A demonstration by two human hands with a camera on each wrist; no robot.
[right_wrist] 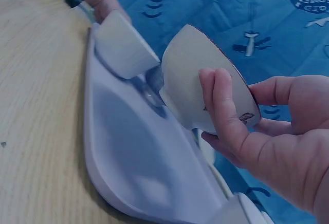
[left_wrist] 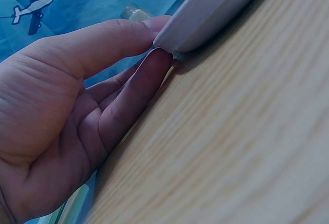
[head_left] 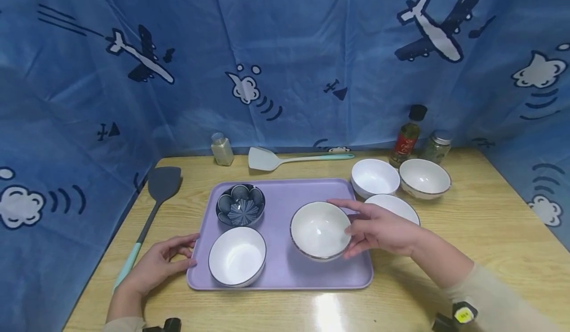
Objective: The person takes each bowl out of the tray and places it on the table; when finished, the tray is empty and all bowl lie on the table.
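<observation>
My right hand grips a cream bowl with a dark rim by its side, over the right half of a lilac tray. In the right wrist view this bowl is held tilted above the tray, fingers along its outer wall. My left hand pinches the tray's left edge; the left wrist view shows thumb and fingertips at the rim. On the tray's left side stand a dark blue patterned bowl and, nearer me, a white bowl with a dark rim.
Right of the tray stand two white bowls and a cream bowl. Behind are a sauce bottle, a lidded jar, a shaker and a pale spatula. A dark spatula lies left, before a blue curtain.
</observation>
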